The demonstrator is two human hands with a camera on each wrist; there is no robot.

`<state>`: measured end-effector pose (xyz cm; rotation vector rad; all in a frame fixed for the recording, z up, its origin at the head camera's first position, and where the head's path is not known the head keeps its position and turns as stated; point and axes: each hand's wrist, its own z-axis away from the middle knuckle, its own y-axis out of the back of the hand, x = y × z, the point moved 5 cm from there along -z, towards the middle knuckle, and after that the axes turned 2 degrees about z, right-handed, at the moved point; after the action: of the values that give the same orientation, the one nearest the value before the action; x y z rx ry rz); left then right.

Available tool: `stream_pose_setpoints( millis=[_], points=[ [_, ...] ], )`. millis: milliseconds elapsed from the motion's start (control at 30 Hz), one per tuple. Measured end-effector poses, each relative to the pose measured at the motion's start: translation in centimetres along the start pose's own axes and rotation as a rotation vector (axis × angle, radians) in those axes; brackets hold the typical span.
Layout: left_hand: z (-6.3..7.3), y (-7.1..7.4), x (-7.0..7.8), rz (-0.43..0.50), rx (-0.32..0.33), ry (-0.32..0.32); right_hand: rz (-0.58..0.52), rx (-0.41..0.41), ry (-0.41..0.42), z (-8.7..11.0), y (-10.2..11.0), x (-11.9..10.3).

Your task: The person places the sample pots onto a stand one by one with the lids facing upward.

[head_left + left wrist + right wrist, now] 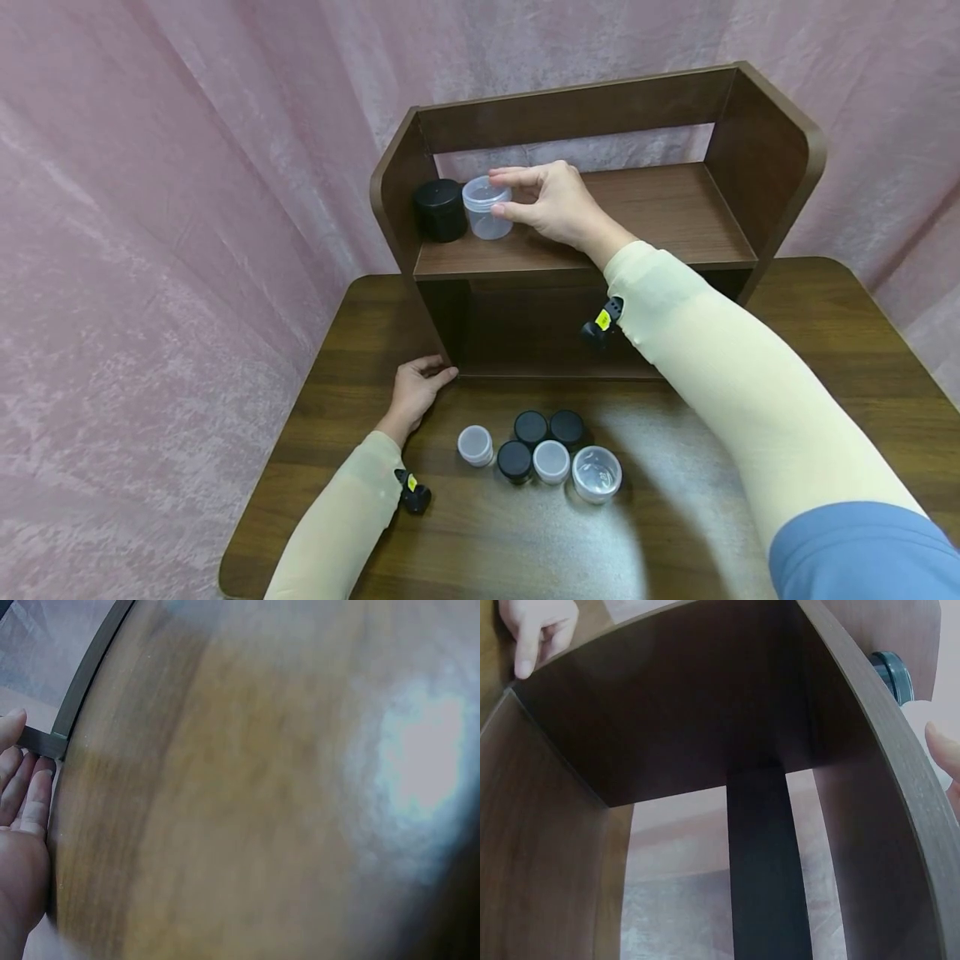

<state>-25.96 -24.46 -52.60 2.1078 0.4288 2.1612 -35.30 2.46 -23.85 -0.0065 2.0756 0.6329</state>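
My right hand (558, 204) holds a clear plastic jar (487, 223) between thumb and fingers on the upper board of a brown wooden shelf (652, 196). To its left, close beside it, stands a black-lidded dark jar (440, 212), partly visible past the board edge in the right wrist view. My left hand (414, 393) is at the shelf's lower front left corner. In the left wrist view its thumb and fingers (34, 806) lie on either side of the shelf's side panel (43, 742), pinching it.
On the table (420, 550) in front of the shelf stand several small jars: black-lidded ones (514, 461), white-lidded ones (551, 462) and a larger clear one (596, 475). The shelf's right side panel (772, 158) rises beyond my right arm. A pink curtain (187, 292) hangs behind.
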Motion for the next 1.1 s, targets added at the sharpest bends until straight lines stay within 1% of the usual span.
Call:
stream_pose_setpoints(
  millis=[200,333,567,633,700,900,1100],
  points=[
    [0.1,0.1,0.0,0.000,-0.009,0.011,-0.006,0.014,0.012,0.1,-0.2,0.0],
    [0.1,0.4,0.0,-0.001,-0.011,0.021,-0.021,0.011,0.002,0.1,-0.5,-0.3],
    [0.2,0.6,-0.1,-0.006,-0.011,0.032,-0.004,-0.002,-0.021,1.2,-0.6,-2.7],
    [0.2,0.5,-0.1,-0.003,-0.012,0.031,-0.002,-0.003,-0.018,1.4,-0.6,-2.9],
    [0.2,0.5,-0.1,0.002,-0.013,0.029,-0.002,-0.005,-0.018,1.3,-0.6,-2.5],
    [0.2,0.4,-0.1,0.002,-0.013,0.021,0.008,0.003,-0.006,0.5,-0.6,-0.2],
    [0.0,0.3,-0.2,0.009,-0.017,0.022,0.010,0.020,0.004,0.3,-0.5,0.2]
  ],
)
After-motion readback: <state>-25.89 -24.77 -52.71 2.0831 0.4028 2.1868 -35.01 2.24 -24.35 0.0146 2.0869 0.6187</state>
